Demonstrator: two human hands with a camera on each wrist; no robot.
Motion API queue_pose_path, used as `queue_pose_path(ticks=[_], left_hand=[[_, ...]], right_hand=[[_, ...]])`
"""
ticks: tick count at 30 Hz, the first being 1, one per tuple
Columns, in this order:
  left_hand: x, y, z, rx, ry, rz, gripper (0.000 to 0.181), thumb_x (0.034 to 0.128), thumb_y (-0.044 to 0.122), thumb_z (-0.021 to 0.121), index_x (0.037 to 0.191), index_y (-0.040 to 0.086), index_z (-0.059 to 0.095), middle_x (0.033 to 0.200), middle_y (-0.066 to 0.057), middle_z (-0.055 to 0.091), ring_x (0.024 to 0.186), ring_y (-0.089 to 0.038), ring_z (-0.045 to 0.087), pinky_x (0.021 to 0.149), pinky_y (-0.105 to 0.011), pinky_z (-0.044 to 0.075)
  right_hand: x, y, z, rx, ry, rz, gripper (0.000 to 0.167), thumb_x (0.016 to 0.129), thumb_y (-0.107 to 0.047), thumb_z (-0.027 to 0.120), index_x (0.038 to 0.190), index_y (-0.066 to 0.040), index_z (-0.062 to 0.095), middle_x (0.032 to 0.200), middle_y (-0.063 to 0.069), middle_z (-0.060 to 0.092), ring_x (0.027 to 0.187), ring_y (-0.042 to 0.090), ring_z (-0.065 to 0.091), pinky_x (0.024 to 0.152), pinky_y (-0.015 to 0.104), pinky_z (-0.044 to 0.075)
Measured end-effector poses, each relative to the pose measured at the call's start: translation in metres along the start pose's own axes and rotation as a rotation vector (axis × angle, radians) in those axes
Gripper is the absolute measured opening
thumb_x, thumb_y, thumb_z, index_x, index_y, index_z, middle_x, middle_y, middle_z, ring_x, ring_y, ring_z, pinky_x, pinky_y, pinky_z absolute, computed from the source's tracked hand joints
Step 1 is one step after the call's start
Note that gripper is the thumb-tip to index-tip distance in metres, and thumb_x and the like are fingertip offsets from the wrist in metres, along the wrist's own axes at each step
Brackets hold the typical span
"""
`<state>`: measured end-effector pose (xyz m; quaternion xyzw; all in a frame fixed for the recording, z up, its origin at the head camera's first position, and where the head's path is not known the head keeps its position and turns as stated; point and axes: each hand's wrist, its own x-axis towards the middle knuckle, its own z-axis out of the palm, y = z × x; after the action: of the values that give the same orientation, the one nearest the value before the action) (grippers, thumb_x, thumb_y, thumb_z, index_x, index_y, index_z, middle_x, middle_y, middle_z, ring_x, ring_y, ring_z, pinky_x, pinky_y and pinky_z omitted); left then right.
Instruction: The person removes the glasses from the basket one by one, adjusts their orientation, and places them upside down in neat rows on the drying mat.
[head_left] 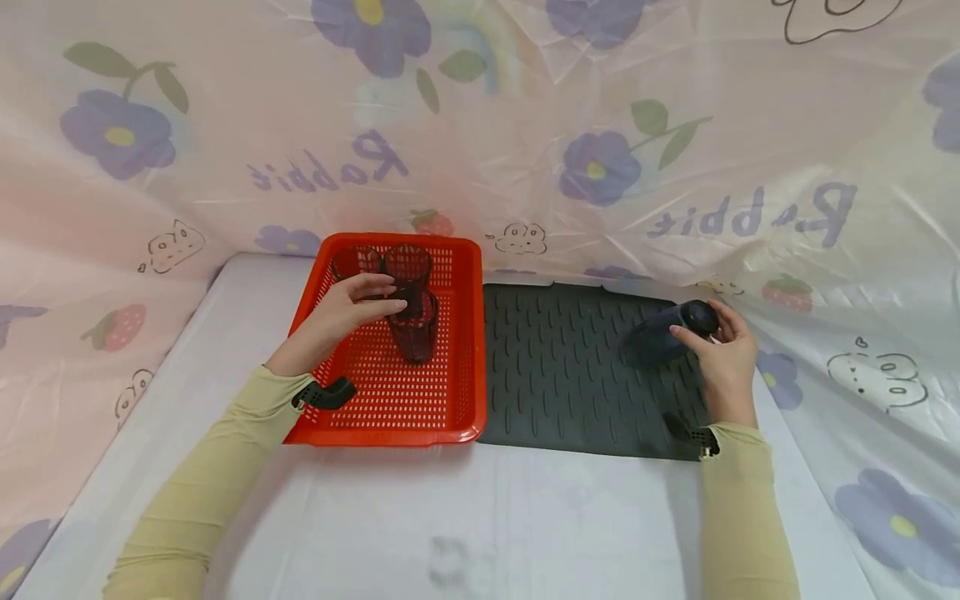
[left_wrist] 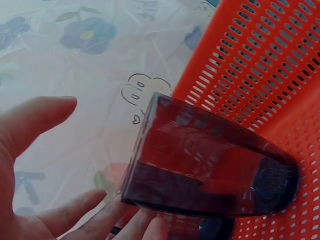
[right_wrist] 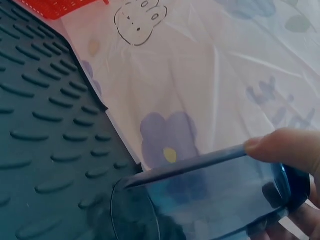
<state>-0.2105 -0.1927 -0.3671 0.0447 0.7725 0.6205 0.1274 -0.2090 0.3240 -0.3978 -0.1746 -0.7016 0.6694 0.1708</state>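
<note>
My right hand (head_left: 731, 354) grips a dark tinted drinking glass (head_left: 660, 335) near its thick base, thumb on one side and fingers on the other. The glass is tilted, its mouth pointing down and left over the dark ribbed mat (head_left: 555, 375). In the right wrist view, the glass (right_wrist: 215, 200) looks bluish and see-through. Over the red basket (head_left: 375, 436), my left hand (head_left: 337, 321) has thumb and fingers apart. Its fingers are by the rim of a tinted glass (left_wrist: 210, 165) leaning in the basket; whether they touch it I cannot tell.
Two more tinted glasses, one at the back left (head_left: 352, 261) and one beside it (head_left: 407, 265), stand in the basket's far end. The basket's right wall adjoins the mat. A patterned curtain (head_left: 480, 125) rises behind the white table (head_left: 525, 517).
</note>
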Motion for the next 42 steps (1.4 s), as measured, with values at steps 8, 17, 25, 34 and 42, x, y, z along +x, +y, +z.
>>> queue_pose_path(ticks=[8, 17, 25, 34, 42], left_hand=[[0.005, -0.004, 0.002, 0.048, 0.039, -0.024, 0.071, 0.0825, 0.041, 0.075, 0.140, 0.009, 0.046, 0.142, -0.007, 0.044, 0.127, -0.026, 0.042, 0.106, -0.049, 0.032], [0.008, -0.010, 0.004, 0.033, 0.021, 0.018, 0.068, 0.0843, 0.030, 0.075, 0.139, 0.004, 0.045, 0.142, -0.014, 0.043, 0.124, -0.030, 0.047, 0.106, -0.047, 0.034], [0.008, -0.012, 0.004, 0.015, 0.006, 0.029, 0.068, 0.0843, 0.031, 0.075, 0.139, 0.004, 0.045, 0.142, -0.012, 0.043, 0.125, -0.028, 0.045, 0.106, -0.047, 0.033], [0.011, -0.013, 0.006, -0.019, -0.009, 0.001, 0.068, 0.0839, 0.031, 0.075, 0.140, 0.006, 0.045, 0.141, -0.009, 0.045, 0.124, -0.026, 0.046, 0.107, -0.045, 0.031], [0.013, -0.014, 0.007, -0.034, -0.027, 0.014, 0.069, 0.0840, 0.028, 0.076, 0.140, 0.005, 0.044, 0.143, -0.010, 0.044, 0.125, -0.026, 0.045, 0.106, -0.045, 0.033]], right_hand=[[0.009, -0.003, -0.008, -0.023, 0.009, 0.033, 0.074, 0.070, 0.003, 0.082, 0.134, -0.023, 0.056, 0.142, 0.000, 0.046, 0.106, 0.008, 0.045, 0.074, 0.010, 0.043], [0.013, -0.002, -0.017, -0.027, 0.034, 0.020, 0.076, 0.068, 0.010, 0.081, 0.133, -0.021, 0.057, 0.141, 0.003, 0.049, 0.109, 0.010, 0.047, 0.074, 0.008, 0.044], [0.016, 0.000, -0.022, -0.036, 0.040, 0.012, 0.076, 0.068, 0.011, 0.081, 0.132, -0.021, 0.058, 0.139, 0.003, 0.050, 0.113, 0.011, 0.046, 0.075, 0.008, 0.045], [0.019, 0.005, -0.025, -0.056, 0.041, -0.007, 0.076, 0.069, 0.013, 0.078, 0.134, -0.020, 0.057, 0.138, 0.005, 0.050, 0.113, 0.012, 0.047, 0.076, 0.009, 0.045], [0.021, 0.012, -0.025, -0.136, 0.014, 0.010, 0.077, 0.075, 0.004, 0.078, 0.141, -0.024, 0.048, 0.146, 0.000, 0.041, 0.119, 0.011, 0.042, 0.094, 0.014, 0.037]])
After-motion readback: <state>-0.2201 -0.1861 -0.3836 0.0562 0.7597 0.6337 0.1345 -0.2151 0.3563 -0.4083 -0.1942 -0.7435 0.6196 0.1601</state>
